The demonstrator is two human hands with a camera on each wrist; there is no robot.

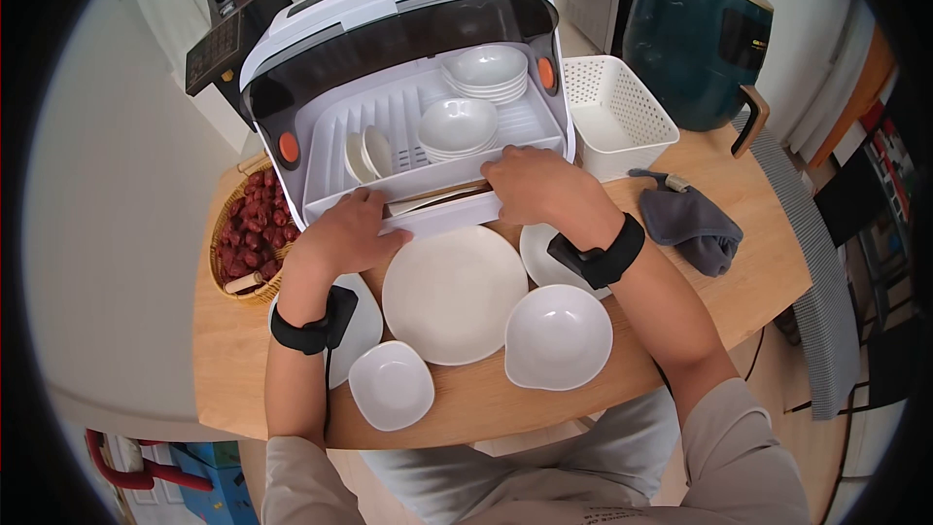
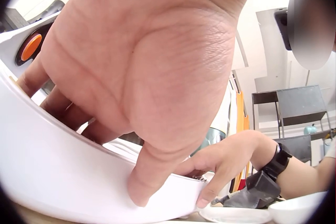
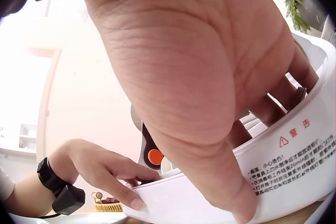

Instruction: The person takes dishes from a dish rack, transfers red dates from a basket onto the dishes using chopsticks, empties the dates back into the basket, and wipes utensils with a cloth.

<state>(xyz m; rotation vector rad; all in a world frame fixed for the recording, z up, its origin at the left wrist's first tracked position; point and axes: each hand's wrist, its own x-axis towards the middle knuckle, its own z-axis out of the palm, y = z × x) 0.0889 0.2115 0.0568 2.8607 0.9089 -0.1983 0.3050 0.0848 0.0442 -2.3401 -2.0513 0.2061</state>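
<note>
A white dish sterilizer (image 1: 455,218) stands on the table with its dark, see-through lid raised. My left hand (image 1: 340,235) grips its front wall near the left end, fingers over the rim and thumb (image 2: 144,184) outside. On the right side of the same wall, my right hand (image 1: 539,187) holds likewise, its thumb (image 3: 236,203) by the printed warning text. Chopsticks (image 1: 442,198) lie in the front slot between the hands. Inside the ribbed rack, two stacks of white bowls (image 1: 459,124) sit behind, and small white dishes (image 1: 375,152) stand on edge at left.
Before the sterilizer lie a large round plate (image 1: 455,297), a spouted bowl (image 1: 559,338), a small squarish bowl (image 1: 392,386) and partly covered plates. A wicker basket (image 1: 220,262) of dark red dates stands left. At right are a white perforated basket (image 1: 632,151), grey cloth (image 1: 692,226) and green air fryer (image 1: 692,44).
</note>
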